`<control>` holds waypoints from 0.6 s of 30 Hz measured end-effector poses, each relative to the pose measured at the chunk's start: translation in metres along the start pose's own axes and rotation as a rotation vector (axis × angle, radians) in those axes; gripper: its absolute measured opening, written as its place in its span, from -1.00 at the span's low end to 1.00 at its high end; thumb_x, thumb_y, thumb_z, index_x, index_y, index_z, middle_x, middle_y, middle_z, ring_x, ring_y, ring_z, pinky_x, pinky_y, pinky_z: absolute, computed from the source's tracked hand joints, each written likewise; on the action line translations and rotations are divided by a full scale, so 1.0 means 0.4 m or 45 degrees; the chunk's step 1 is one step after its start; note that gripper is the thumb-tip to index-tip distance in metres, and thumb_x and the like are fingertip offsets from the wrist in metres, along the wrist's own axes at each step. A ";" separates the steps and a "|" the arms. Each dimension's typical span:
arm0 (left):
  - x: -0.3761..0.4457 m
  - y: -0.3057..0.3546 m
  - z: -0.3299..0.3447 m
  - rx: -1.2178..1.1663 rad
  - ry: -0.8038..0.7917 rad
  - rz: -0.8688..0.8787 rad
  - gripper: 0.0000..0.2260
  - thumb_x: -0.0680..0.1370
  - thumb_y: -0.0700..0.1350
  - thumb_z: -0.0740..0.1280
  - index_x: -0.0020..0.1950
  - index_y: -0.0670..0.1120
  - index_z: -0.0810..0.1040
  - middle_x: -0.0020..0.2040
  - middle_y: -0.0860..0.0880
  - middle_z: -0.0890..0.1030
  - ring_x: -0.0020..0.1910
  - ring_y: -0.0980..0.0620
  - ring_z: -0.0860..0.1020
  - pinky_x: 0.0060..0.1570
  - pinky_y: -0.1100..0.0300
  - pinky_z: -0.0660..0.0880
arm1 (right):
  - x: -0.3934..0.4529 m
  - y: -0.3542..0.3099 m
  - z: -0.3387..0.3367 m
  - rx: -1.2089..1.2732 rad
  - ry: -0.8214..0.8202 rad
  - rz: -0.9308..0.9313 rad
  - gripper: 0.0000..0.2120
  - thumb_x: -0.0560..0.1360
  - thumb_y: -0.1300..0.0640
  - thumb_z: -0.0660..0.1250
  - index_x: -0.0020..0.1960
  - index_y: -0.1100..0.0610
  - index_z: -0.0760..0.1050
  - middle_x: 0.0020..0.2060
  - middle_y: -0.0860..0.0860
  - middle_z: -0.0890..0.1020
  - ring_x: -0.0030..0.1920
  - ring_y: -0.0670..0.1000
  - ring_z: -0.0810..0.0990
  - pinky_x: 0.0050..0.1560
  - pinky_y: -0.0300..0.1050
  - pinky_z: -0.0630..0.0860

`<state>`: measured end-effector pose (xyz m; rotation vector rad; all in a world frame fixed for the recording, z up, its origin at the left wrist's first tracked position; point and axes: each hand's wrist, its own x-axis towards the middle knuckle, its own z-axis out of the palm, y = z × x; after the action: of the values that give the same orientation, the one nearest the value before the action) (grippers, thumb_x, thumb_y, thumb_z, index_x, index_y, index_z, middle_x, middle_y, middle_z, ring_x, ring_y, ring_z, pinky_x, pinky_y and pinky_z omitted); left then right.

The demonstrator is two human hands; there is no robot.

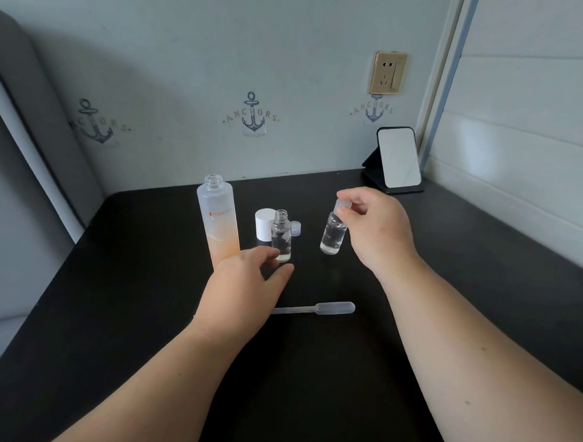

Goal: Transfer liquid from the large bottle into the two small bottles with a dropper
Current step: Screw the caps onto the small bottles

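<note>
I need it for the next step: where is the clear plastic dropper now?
In the head view, the clear plastic dropper lies flat on the black table, near the middle, just behind the left hand, bulb pointing right.

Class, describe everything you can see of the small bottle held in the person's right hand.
The small bottle is clear, glass or plastic by its look, cylindrical, with clear liquid inside. A translucent cap sits on its neck, pinched by the fingers of the right hand. It hangs tilted, its base toward the left and seemingly lifted off the black table. Nothing else touches it.
</note>
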<state>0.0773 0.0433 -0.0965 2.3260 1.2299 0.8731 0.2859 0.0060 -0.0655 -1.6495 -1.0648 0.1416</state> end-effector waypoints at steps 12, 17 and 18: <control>0.001 0.000 -0.001 -0.001 0.019 -0.058 -0.71 0.60 0.10 0.36 0.29 0.09 0.60 -0.08 0.23 0.60 -0.19 0.27 0.52 -0.26 0.46 0.35 | 0.039 0.010 -0.023 -0.268 -0.023 0.044 -0.75 0.63 0.17 0.33 0.28 0.05 0.62 0.20 0.00 0.67 0.19 0.01 0.61 0.11 -0.18 0.48; 0.003 0.005 -0.002 0.002 0.020 -0.075 -0.74 0.60 0.09 0.37 0.26 0.08 0.60 -0.10 0.23 0.59 -0.19 0.24 0.54 -0.23 0.44 0.40 | 0.030 0.004 -0.024 -0.299 -0.032 0.035 -0.70 0.60 0.17 0.36 0.32 0.05 0.60 0.24 0.00 0.64 0.22 0.03 0.60 0.16 -0.13 0.51; 0.003 0.005 -0.002 -0.001 0.020 -0.083 -0.74 0.59 0.09 0.37 0.26 0.08 0.60 -0.10 0.23 0.59 -0.19 0.24 0.54 -0.23 0.44 0.41 | 0.027 0.003 -0.025 -0.301 -0.018 0.018 -0.69 0.59 0.18 0.37 0.32 0.05 0.60 0.24 -0.01 0.62 0.22 0.01 0.59 0.15 -0.15 0.48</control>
<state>0.0785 0.0433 -0.0942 2.2695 1.3037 0.8711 0.2987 0.0063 -0.0580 -1.8701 -1.1141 0.0374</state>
